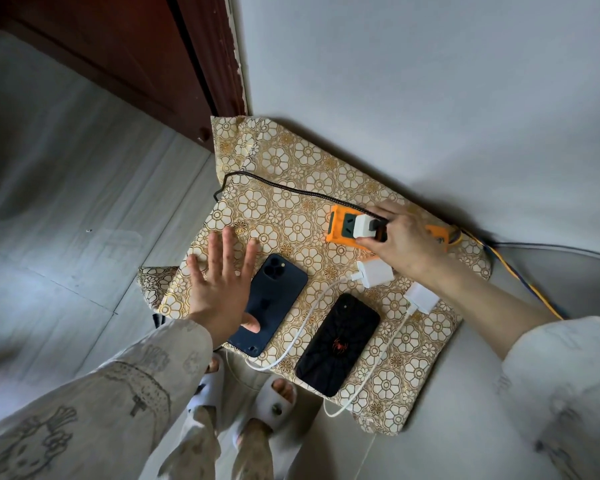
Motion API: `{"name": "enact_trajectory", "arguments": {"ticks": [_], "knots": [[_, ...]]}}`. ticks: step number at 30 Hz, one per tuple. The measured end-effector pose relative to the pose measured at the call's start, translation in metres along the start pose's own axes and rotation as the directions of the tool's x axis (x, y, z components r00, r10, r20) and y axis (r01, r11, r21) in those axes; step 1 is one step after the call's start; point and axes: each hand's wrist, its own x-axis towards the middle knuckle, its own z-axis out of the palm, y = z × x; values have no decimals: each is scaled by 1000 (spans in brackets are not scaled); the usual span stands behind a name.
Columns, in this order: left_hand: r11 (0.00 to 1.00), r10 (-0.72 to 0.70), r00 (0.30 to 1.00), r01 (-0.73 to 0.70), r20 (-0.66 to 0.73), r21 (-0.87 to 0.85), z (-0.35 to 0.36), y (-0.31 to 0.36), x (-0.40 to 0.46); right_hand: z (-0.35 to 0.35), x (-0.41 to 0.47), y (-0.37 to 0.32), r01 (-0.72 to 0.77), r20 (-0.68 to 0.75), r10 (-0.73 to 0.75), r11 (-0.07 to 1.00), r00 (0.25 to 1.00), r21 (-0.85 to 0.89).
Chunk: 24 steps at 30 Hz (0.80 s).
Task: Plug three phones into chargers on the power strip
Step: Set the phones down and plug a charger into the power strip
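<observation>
Two phones lie face down on the flowered cloth (284,161): a dark blue phone (278,289) and a black phone (340,344). Three white chargers: one charger (363,226) pinched in the right hand (399,237) at the orange power strip (340,226), two loose chargers (376,273) (423,297) beside it. The left hand (219,282) is spread flat, empty, thumb on the blue phone.

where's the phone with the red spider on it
In the head view, the spider phone lies face down on the patterned cloth, lower centre, between two white cables and right of the dark blue phone.
</observation>
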Motion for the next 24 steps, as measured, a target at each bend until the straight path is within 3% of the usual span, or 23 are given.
{"name": "enact_trajectory", "arguments": {"ticks": [5, 10, 12, 15, 18, 21, 24], "knots": [[1000, 9, 1000, -9, -1, -17, 0, 0, 0, 1, 2, 3, -57, 32, 59, 998, 998, -35], [999, 29, 999, -30, -17, -23, 0, -2, -1, 18, -17, -13, -324, -9, 326, 941, 945, 96], [999, 33, 999, -34, -18, -32, -2, -1, -2, 26, -36, -25, -382, -95, 382, 924, 919, 17], [997, 34, 999, -35, -19, -74, -5, -1, -4, 26, -55, -49, -240, -313, 157, 940, 937, -244], [991, 54, 998, -56, -22, -122, -4, -2, -4, 19, -43, -80, -60, -424, -80, 949, 902, -308], [984, 97, 994, -102, -43, -146, 1, -3, -6, 21, -2, -114, 149, -306, -271, 918, 913, -369], [932, 204, 968, -238, -148, -272, 6, -15, -7, 34, 46, -143, 81, -18, -96, 919, 995, -386]]}}
